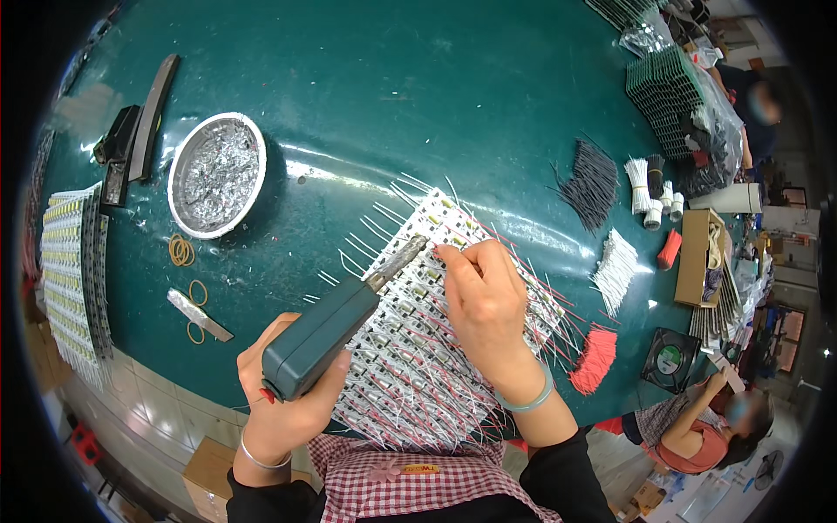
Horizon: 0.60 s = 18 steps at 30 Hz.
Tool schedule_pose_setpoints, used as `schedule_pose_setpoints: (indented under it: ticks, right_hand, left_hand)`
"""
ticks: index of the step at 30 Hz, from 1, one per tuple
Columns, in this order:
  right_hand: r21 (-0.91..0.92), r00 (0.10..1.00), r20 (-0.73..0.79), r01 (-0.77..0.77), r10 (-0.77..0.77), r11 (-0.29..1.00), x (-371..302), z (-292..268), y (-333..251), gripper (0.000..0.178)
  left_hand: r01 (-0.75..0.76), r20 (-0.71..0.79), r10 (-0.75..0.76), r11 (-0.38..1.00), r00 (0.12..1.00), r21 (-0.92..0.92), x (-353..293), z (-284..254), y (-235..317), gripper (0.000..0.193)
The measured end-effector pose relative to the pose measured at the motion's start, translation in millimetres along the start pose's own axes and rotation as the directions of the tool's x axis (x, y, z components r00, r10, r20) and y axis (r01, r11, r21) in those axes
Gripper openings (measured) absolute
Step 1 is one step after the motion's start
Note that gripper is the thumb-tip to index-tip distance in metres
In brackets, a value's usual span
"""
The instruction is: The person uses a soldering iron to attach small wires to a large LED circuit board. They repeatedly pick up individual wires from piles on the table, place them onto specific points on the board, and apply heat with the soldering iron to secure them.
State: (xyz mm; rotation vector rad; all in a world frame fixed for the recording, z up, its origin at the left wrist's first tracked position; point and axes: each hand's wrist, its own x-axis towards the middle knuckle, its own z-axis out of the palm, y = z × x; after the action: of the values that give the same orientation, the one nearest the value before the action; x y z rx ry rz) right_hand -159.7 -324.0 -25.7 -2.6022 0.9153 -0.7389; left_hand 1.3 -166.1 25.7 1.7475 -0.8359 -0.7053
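Note:
In my left hand (309, 408), closed around its body, is a dark green soldering gun (321, 336) with a grey metal tip that reaches up and right. That tip sits over a white panel of small circuit boards (446, 225), close to my right fingertips. Thumb and finger of my right hand (490, 301) are pinched together at the panel's upper part; whatever lies between them is too small to make out. Thin white wires stick out along the panel's left edge. Red and white wires (418, 383) cover its lower part and right side.
A white bowl of silvery scraps (217, 179) stands left, near rubber bands (181, 250). Further left are stacked panels (71, 270). Black (590, 185), white (615, 272) and red wire bundles (595, 359) lie right, before a cardboard box (699, 257) and fan (670, 359). Two people are beyond.

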Motion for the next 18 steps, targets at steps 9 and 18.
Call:
schedule_pose_setpoints:
  ticks: [9, 18]
  right_hand:
    - [-0.018, 1.0, 0.024, 0.017, -0.016, 1.0, 0.3, 0.4, -0.3, 0.032]
    - [-0.068, 0.999, 0.027, 0.032, -0.03, 0.997, 0.3, 1.3, -2.4, 0.032]
  left_hand:
    - [0.005, 0.025, -0.005, 1.0, 1.0, -0.028, 2.4, 4.9, -5.8, 0.019]
    - [-0.059, 0.014, 0.058, 0.997, 0.998, 0.039, 3.4, 6.5, -4.9, 0.018]
